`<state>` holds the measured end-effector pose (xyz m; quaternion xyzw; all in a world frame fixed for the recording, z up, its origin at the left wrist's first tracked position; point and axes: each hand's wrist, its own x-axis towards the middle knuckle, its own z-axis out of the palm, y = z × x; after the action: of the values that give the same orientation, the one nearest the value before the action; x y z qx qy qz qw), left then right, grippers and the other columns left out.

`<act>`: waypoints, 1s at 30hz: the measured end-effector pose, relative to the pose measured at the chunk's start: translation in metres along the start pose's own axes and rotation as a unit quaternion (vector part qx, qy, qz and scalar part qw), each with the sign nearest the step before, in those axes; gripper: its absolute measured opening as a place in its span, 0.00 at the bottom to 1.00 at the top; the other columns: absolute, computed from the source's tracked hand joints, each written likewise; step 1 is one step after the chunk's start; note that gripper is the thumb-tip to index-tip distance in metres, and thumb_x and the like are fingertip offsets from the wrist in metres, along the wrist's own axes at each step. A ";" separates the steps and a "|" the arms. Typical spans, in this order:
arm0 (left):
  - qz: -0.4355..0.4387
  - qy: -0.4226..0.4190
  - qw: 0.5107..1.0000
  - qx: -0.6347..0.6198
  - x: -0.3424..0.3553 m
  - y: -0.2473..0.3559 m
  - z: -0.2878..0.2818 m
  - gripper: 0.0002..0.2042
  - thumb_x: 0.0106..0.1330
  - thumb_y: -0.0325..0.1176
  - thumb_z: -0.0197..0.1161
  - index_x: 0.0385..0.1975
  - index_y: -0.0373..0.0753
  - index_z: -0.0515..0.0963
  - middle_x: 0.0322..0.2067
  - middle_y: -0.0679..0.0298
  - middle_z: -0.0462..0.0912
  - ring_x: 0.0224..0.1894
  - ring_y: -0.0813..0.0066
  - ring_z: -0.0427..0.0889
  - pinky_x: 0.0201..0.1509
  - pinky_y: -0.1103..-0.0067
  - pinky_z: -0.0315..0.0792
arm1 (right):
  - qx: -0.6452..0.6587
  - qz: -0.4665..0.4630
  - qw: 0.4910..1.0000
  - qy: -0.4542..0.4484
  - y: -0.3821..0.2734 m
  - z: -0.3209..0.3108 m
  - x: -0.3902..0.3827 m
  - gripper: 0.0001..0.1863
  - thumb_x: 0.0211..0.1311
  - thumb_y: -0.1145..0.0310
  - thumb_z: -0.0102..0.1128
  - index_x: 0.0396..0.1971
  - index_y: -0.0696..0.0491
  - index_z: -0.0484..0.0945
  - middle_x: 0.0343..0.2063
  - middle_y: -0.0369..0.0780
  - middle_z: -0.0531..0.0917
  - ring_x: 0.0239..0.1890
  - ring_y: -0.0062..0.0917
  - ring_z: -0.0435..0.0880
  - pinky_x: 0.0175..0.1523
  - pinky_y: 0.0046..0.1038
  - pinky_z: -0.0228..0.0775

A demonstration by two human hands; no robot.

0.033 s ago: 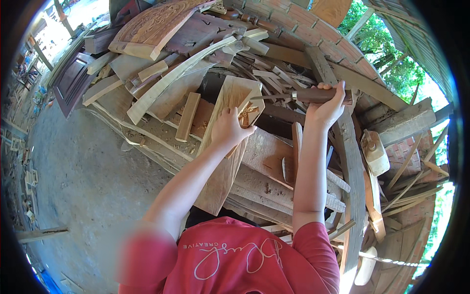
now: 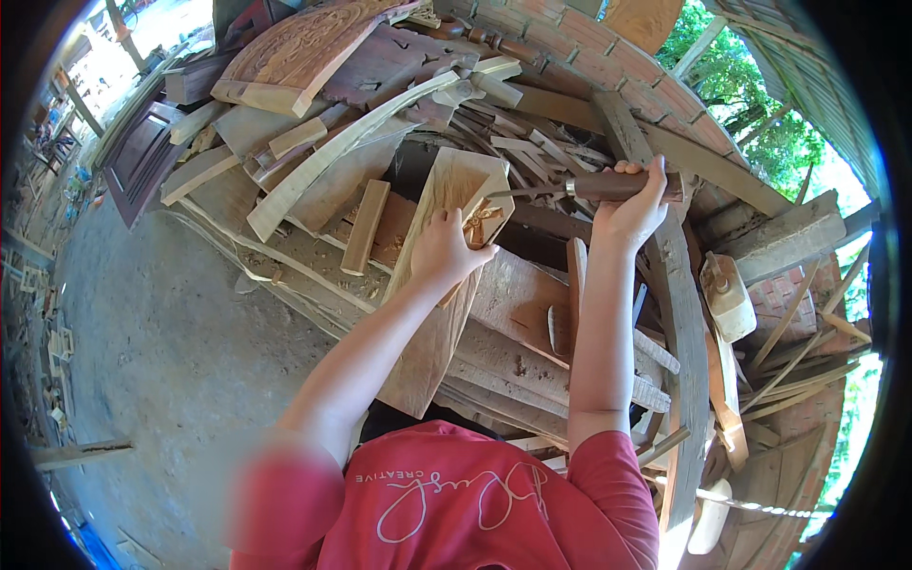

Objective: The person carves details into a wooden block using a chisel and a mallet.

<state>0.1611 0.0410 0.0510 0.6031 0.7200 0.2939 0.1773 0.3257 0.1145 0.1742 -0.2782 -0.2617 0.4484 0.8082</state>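
A long pale wooden board (image 2: 427, 337) slants away from my body over the workbench. My left hand (image 2: 445, 249) is closed around a narrower piece of wood (image 2: 486, 195) lying on it, the thumb stretched to the right. Curled wood shavings (image 2: 482, 224) sit beside the fingers. My right hand (image 2: 631, 214) grips a chisel (image 2: 598, 186) by its thick brown handle. Its metal blade points left, and the tip meets or lies very near the far end of the narrow piece; exact contact I cannot tell.
Offcuts and a curved slat (image 2: 351, 147) crowd the bench's far side, along with a carved panel (image 2: 313, 52). A short wood block (image 2: 365, 228) lies left of the board. On the right stand an upright post (image 2: 679, 323) and a plastic jug (image 2: 727, 296). A brick wall (image 2: 608, 57) rises behind.
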 end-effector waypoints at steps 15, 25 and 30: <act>-0.024 -0.035 0.999 0.020 0.001 0.007 -0.007 0.30 0.43 0.51 0.66 0.40 0.34 0.68 0.39 0.55 0.70 0.44 0.62 0.73 0.43 0.72 0.71 | -0.104 -0.017 0.994 -0.001 0.018 0.005 0.015 0.09 0.53 0.70 0.59 0.27 0.54 0.66 0.17 0.36 0.73 0.21 0.21 0.73 0.26 0.25 0.67; -0.027 -0.041 0.999 0.016 -0.001 0.007 -0.010 0.31 0.42 0.52 0.66 0.39 0.33 0.68 0.39 0.55 0.70 0.42 0.61 0.74 0.43 0.71 0.71 | -0.119 -0.122 0.972 -0.160 0.031 0.025 0.018 0.09 0.54 0.73 0.56 0.23 0.56 0.64 0.14 0.36 0.73 0.16 0.19 0.72 0.23 0.21 0.64; -0.006 -0.026 1.000 0.005 -0.001 0.002 -0.005 0.32 0.42 0.53 0.66 0.39 0.32 0.68 0.37 0.52 0.71 0.40 0.58 0.75 0.42 0.70 0.71 | -0.125 -0.132 0.954 -0.237 0.033 0.040 0.007 0.08 0.54 0.76 0.55 0.23 0.56 0.65 0.13 0.36 0.72 0.14 0.18 0.70 0.22 0.19 0.63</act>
<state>0.1594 0.0393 0.0560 0.6071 0.7203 0.2736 0.1942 0.2825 0.1440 0.1809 -0.2258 -0.5336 0.3547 0.7338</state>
